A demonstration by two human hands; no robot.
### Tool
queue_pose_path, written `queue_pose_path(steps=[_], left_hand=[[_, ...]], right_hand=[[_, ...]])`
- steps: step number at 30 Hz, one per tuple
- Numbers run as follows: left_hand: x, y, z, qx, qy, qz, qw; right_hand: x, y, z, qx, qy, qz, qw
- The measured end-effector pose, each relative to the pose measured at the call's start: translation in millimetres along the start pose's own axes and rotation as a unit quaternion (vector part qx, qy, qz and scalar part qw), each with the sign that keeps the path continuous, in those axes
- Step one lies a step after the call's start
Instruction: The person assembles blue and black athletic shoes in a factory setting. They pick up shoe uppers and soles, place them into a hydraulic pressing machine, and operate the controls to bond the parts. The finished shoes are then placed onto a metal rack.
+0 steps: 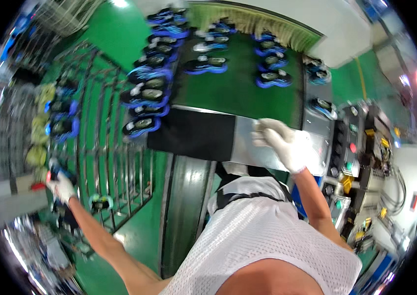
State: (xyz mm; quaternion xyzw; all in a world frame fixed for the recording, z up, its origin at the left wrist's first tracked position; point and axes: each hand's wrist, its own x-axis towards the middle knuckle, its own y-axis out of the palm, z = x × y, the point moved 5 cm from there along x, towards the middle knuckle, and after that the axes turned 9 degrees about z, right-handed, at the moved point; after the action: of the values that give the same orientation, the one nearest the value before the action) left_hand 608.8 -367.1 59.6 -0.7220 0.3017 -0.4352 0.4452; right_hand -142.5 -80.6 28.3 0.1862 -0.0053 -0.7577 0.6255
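Observation:
My left hand [62, 188], in a white glove, is stretched far out to the left beside a metal rack. Its fingers seem closed on a dark shoe [60, 169], though motion blurs the grip. My right hand [287, 147], also gloved in white, hovers over the metal edge plate [252, 147] of the conveyor, loosely curled and holding nothing. Black shoes with blue soles [142, 126] stand in a column along the conveyor's left side. More shoes [274, 77] sit in shorter columns on the green belt [240, 98].
A wheeled rack of metal bars [100, 142] stands at left, with some shoes [62, 127] on its far side. A black mat [191, 133] covers part of the near edge. Pale fringe [252, 22] hangs at the conveyor's far end. A control box with buttons [350, 147] stands at right.

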Motion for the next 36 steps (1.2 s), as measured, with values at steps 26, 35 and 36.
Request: queue_pose_path(steps=[26,35,36], left_hand=[[-583,113,-261,-0.282,0.099,0.460,0.836],[-489,86,-314,-0.318,0.164,0.333,0.872],[-453,79,-318,-0.343,0.165,0.300,0.875]], right_hand=[[-110,32,212,-0.353,-0.578,0.293,0.675],[26,-180,-32,-0.264,0.034,0.080,0.961],[26,-203,-55,-0.294,0.079,0.061,0.950]])
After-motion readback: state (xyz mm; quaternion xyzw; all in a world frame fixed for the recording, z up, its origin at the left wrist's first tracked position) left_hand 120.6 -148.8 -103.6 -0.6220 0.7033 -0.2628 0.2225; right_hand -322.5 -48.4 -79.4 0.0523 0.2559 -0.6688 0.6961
